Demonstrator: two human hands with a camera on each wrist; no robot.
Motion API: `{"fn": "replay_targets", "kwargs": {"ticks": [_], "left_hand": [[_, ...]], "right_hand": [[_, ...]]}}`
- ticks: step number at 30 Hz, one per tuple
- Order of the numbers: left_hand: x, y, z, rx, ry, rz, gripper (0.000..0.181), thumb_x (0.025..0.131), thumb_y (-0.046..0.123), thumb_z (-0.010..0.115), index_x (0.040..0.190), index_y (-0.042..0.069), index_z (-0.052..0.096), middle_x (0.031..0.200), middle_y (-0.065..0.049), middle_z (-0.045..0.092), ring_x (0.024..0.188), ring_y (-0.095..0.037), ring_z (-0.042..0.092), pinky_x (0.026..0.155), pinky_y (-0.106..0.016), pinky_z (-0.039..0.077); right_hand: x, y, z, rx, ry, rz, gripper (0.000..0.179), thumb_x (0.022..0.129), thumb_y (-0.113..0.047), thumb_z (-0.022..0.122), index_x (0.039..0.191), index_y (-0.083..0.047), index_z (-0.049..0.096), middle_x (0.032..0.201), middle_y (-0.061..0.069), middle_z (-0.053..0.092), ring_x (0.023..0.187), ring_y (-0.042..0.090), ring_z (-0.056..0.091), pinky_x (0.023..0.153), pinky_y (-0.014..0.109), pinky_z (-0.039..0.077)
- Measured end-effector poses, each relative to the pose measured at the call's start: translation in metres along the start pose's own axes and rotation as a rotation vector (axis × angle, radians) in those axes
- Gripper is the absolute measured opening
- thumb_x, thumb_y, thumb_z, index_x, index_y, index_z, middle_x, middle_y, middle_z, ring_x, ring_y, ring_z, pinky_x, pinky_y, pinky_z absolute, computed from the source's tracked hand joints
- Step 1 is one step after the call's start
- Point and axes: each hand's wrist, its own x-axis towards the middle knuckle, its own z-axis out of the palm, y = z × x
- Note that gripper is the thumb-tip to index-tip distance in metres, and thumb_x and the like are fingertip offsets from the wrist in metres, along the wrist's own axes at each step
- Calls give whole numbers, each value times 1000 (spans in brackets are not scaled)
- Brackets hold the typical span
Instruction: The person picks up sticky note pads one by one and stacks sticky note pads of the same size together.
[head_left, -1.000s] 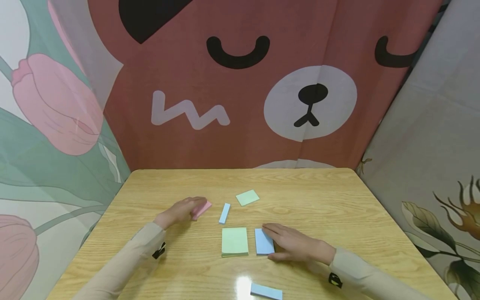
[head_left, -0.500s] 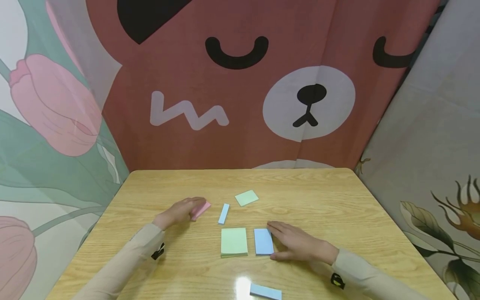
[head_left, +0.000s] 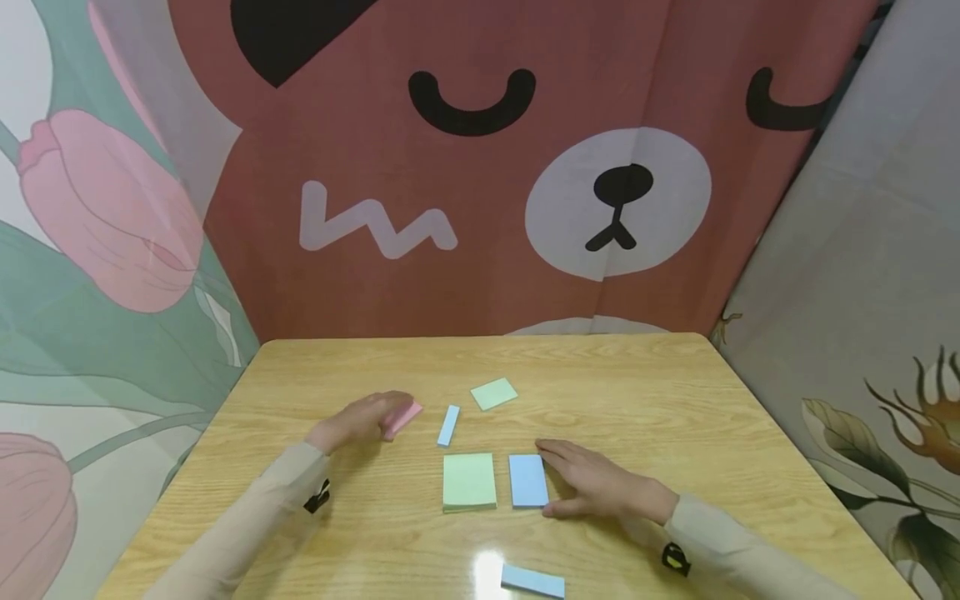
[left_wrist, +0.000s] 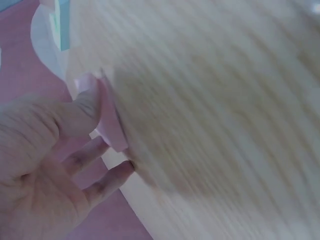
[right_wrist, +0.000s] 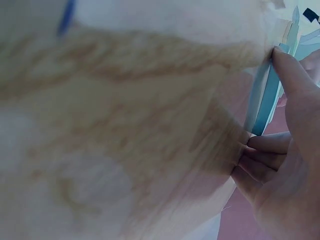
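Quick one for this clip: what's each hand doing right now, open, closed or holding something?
Left hand: closed, pinching the pink pad.
Right hand: open, at the right edge of the blue pad.

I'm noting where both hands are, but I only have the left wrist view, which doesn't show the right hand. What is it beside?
Observer: The right hand is at the right edge of a blue rectangular paper pad lying on the table.
Operator: And what lies on that pad's other side?
Observer: A larger light-green square paper pad, with a gap between the two.
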Motion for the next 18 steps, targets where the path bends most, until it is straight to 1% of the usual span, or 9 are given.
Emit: {"fn": "replay_targets", "kwargs": {"ticks": [3, 6, 8, 10, 13, 16, 17, 18], "left_hand": [[3, -3, -3, -22, -17, 21, 67, 75, -10, 74, 138, -11, 49, 139, -29, 49, 125, -47, 48, 107, -58, 35], [5, -5, -5, -38, -41, 32, 69, 75, -9, 75, 138, -12, 47, 136, -30, 50, 120, -45, 52, 105, -59, 37], [6, -5, -7, -44, -58, 24, 70, 76, -8, 76, 139, -13, 45, 136, -31, 50, 115, -42, 54, 103, -59, 39], [6, -3, -9, -58, -74, 1, 73, 76, -7, 76, 140, -12, 43, 136, -31, 50, 110, -39, 56, 101, -58, 42], [6, 0, -11, -65, -89, -30, 78, 76, -6, 77, 144, -10, 39, 142, -31, 44, 115, -43, 53, 102, -60, 40], [6, 1, -12, -62, -95, -41, 81, 76, -4, 77, 146, -9, 37, 146, -32, 37, 122, -49, 48, 103, -62, 37], [7, 1, -12, -64, -99, -47, 82, 76, -4, 77, 146, -9, 36, 146, -33, 36, 123, -50, 47, 103, -62, 37], [7, 0, -12, -67, -103, -55, 82, 76, -3, 77, 146, -9, 36, 146, -33, 37, 120, -48, 49, 102, -61, 39]], "right_hand": [[1, -1, -1, -2, -3, 0, 91, 93, -59, 58, 149, 8, 34, 156, 22, 30, 142, 36, 31, 113, 50, 30], [1, -1, -1, -12, 11, -15, 90, 93, -59, 58, 147, 9, 35, 154, 23, 32, 140, 37, 33, 112, 52, 32], [1, -1, -1, -15, 19, -20, 91, 92, -59, 59, 147, 10, 36, 153, 24, 33, 139, 38, 35, 111, 52, 33], [1, -1, -1, -11, 22, -22, 91, 92, -59, 59, 146, 10, 36, 152, 25, 34, 138, 38, 36, 110, 52, 34], [2, -1, -1, -3, 14, -15, 92, 92, -61, 58, 147, 10, 36, 153, 24, 34, 138, 37, 36, 110, 52, 34], [2, -1, -2, -1, 9, -13, 91, 92, -61, 58, 147, 9, 36, 153, 24, 34, 138, 37, 36, 110, 52, 34], [2, -1, -2, -3, 9, -14, 91, 92, -60, 58, 147, 9, 36, 153, 24, 34, 138, 37, 36, 110, 52, 34], [2, -1, -2, -5, 9, -15, 90, 92, -60, 58, 147, 9, 36, 153, 24, 34, 138, 37, 36, 110, 52, 34]]}}
